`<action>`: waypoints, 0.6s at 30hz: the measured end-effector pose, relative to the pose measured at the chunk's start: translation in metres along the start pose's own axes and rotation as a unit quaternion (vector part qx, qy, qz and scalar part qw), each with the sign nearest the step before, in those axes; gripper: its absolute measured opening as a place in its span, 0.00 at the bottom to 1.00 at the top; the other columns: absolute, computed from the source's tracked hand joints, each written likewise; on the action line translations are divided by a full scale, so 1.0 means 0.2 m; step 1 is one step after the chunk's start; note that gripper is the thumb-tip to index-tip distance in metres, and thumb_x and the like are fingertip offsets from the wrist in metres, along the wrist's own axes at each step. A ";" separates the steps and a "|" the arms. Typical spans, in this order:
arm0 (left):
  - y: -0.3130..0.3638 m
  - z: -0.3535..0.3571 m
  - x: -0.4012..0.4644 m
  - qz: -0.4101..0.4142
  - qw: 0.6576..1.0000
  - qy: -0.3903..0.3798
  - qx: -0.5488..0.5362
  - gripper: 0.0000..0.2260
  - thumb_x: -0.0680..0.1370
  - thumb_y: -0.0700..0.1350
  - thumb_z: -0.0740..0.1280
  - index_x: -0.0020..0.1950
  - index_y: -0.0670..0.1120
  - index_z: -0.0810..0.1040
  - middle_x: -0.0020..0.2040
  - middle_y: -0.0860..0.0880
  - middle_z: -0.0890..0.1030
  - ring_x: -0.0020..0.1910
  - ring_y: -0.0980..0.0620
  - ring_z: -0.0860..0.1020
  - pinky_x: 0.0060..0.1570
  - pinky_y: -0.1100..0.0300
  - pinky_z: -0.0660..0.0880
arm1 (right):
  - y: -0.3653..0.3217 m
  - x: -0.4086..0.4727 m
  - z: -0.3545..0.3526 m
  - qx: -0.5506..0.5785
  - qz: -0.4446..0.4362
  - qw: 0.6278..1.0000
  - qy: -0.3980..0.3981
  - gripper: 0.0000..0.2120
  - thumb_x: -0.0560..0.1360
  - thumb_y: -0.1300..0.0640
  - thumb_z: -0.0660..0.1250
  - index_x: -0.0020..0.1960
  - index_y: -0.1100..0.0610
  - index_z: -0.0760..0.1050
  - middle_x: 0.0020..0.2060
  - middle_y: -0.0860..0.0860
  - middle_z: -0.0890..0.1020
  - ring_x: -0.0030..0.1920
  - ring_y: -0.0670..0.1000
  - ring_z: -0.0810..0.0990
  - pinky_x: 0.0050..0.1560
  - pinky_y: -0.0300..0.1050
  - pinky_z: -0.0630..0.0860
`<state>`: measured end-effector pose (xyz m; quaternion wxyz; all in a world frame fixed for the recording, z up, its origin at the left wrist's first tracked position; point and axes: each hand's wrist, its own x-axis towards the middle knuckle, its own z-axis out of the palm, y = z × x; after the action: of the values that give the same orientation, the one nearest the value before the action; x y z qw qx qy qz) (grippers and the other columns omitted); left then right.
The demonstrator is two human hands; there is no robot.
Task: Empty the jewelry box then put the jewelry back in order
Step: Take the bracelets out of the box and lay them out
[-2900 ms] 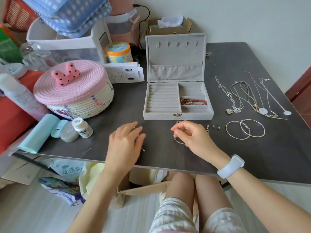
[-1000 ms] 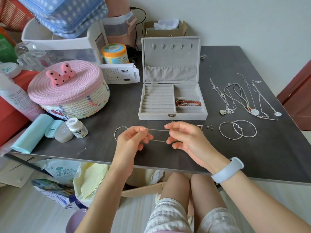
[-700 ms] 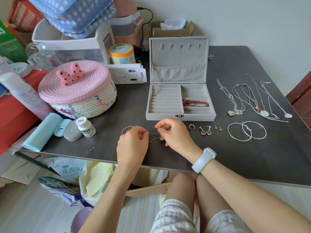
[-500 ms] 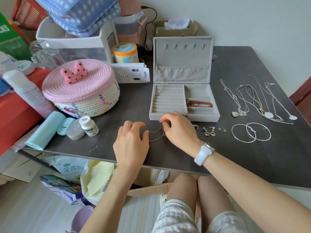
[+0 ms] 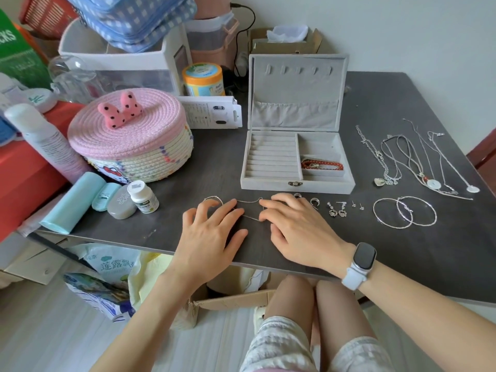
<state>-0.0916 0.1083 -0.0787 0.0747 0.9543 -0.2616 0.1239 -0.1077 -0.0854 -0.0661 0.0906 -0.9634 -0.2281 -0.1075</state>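
Silver chain (image 5: 248, 209), held taut a second ago, now lies on the counter (image 5: 402, 251) just in front of the jewelry box (image 5: 296, 185). The left hand (image 5: 212, 234) and right hand (image 5: 295, 226) press it flat, fingers spread, gripping nothing; emptying looks nearly done, the red bracelet (image 5: 322, 165) still inside the box.

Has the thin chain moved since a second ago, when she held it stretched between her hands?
Yes. The thin chain has come down onto the table, in front of the jewelry box, under open hands.

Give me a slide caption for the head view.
Both hands, left hand and right hand, spread flat over a thin silver chain before the open grey velvet jewelry box on the dark table.
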 end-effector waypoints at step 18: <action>0.15 -0.07 0.21 -0.058 0.989 0.098 -0.096 0.20 0.75 0.54 0.54 0.61 0.48 0.75 0.63 0.47 0.76 0.60 0.45 0.73 0.55 0.46 0.68 | 0.30 0.04 -0.15 0.081 0.103 0.975 0.182 0.13 0.72 0.57 0.56 0.48 0.59 0.78 0.45 0.55 0.81 0.49 0.55 0.73 0.52 0.45 0.68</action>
<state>-0.0745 0.0661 -0.0512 0.1981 0.9395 -0.2078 0.1870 -0.0775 -0.1423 -0.0427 0.2188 -0.9355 -0.1153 -0.2524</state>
